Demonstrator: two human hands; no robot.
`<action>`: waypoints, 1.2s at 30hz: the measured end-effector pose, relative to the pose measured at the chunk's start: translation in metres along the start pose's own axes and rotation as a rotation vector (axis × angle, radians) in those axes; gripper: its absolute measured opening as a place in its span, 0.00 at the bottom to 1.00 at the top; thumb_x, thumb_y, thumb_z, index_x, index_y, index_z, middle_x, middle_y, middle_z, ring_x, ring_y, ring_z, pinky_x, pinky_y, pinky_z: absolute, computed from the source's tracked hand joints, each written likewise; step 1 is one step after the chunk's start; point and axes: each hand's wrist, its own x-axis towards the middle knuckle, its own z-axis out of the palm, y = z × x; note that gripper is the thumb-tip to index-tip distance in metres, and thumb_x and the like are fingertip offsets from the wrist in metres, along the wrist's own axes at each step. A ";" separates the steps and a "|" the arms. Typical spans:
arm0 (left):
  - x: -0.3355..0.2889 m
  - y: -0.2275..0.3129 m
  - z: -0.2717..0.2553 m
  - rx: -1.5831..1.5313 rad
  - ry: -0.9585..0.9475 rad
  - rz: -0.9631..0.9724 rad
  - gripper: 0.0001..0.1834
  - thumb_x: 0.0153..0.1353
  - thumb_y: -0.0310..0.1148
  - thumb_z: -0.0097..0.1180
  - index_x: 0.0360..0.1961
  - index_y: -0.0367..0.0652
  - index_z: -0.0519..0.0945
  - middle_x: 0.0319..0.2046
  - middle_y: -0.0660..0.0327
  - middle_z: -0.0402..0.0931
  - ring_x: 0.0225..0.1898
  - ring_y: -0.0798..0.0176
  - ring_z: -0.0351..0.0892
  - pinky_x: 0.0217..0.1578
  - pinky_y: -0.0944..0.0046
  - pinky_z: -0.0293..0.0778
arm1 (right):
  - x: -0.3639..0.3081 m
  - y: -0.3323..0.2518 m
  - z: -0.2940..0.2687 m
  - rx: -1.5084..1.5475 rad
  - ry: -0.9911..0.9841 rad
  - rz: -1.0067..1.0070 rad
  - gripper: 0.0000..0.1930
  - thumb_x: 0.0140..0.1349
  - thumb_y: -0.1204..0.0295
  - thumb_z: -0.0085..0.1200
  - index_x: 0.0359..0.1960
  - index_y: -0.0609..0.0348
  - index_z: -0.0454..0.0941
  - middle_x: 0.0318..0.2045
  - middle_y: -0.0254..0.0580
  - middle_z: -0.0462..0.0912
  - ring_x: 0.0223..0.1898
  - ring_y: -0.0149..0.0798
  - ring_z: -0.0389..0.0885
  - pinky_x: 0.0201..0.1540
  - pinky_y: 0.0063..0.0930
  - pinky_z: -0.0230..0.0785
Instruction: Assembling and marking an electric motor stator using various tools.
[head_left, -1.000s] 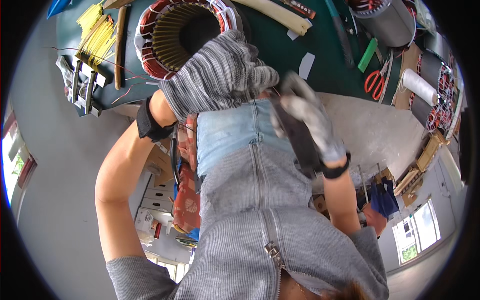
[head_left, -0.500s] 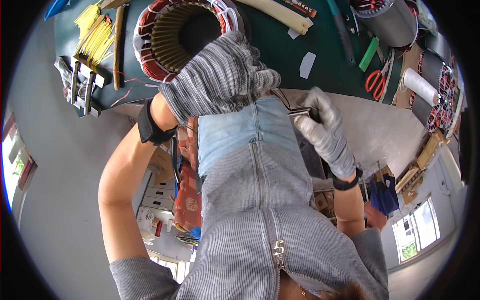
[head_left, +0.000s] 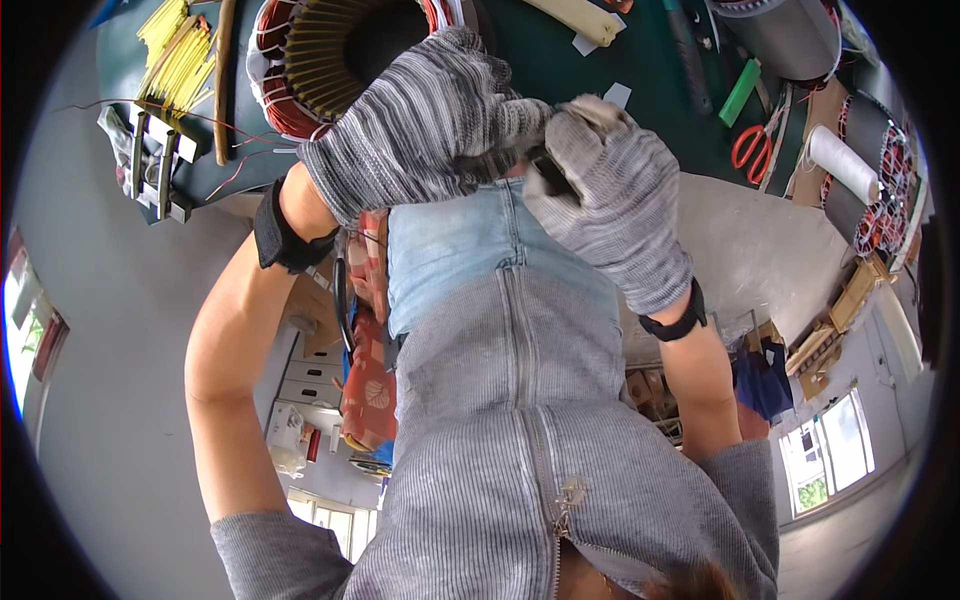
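My left hand (head_left: 420, 130), in a grey striped knit glove, reaches across the near edge of a motor stator (head_left: 272, 70) with red windings, white lacing and yellow slot liners. Its fingers are curled closed, and what they grip is hidden. Close against them is my right hand (head_left: 615, 190), gloved alike and closed around a small dark object (head_left: 556, 176) that shows only in part. Both hands meet above my lap, at the edge of the dark green table (head_left: 560, 75). Thin reddish wires (head_left: 235, 178) trail out left of the stator.
On the left lie yellow strips (head_left: 185, 65), a wooden stick (head_left: 224, 90) and metal blocks (head_left: 160, 150). To the right are red-handled scissors (head_left: 757, 148), a green block (head_left: 740, 92), a white thread spool (head_left: 842, 168) and another grey cylindrical stator (head_left: 790, 40). A pale bar (head_left: 580, 18) lies at the back.
My right hand has moved up and left, bringing the small dark object against my left hand. The left hand has shifted slightly left and up in the view, as have the table things.
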 end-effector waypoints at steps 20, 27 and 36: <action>0.000 0.001 0.002 0.011 0.032 0.082 0.17 0.39 0.29 0.60 0.35 0.45 0.78 0.20 0.61 0.71 0.24 0.58 0.71 0.28 0.56 0.66 | -0.024 0.001 -0.002 0.427 -0.052 0.281 0.15 0.42 0.74 0.58 0.33 0.62 0.69 0.27 0.45 0.74 0.23 0.41 0.76 0.25 0.30 0.70; 0.002 0.004 0.001 0.046 -0.071 0.041 0.18 0.36 0.29 0.61 0.34 0.43 0.78 0.22 0.61 0.74 0.23 0.56 0.71 0.27 0.55 0.65 | -0.017 0.008 0.003 0.701 -0.152 0.545 0.12 0.46 0.72 0.56 0.31 0.61 0.69 0.23 0.41 0.72 0.21 0.37 0.74 0.24 0.29 0.66; 0.003 0.008 -0.008 0.047 -0.130 0.011 0.22 0.33 0.29 0.60 0.38 0.45 0.78 0.20 0.65 0.69 0.26 0.56 0.68 0.31 0.54 0.64 | -0.031 0.008 0.016 2.132 -0.329 1.135 0.21 0.60 0.55 0.47 0.41 0.63 0.68 0.27 0.46 0.77 0.19 0.38 0.79 0.23 0.26 0.75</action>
